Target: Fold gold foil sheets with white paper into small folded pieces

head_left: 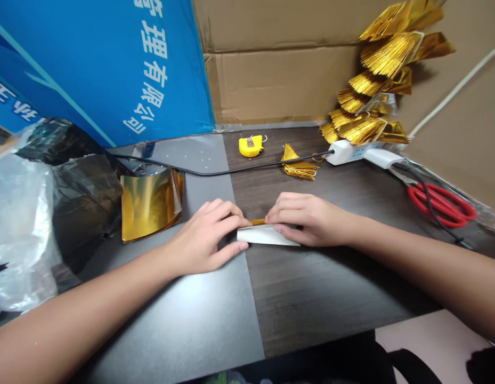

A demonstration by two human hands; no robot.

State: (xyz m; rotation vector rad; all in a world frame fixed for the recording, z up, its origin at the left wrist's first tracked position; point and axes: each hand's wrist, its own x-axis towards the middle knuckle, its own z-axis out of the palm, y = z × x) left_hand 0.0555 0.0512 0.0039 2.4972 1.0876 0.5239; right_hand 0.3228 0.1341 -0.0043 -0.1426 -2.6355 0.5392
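Note:
A sheet of gold foil paper (260,234) with a white back lies partly folded on the table, its white side facing me and a thin gold strip along the far edge. My left hand (215,234) grips its left end, fingertips on the gold strip and thumb at the near left corner. At the other end, my right hand (305,216) has its bent fingers on the strip and the thumb over the white side. A stack of gold foil sheets (149,205) stands curved to the left of my left hand. Behind my right hand lies a small pleated gold piece (297,162).
Pleated gold foil bundles (387,85) are piled at the back right, by a white power strip (345,152). Its black cord (207,174) crosses behind my hands. A yellow tape measure (251,145), red-handled scissors (443,205) and a black plastic bag (83,192) surround the work area.

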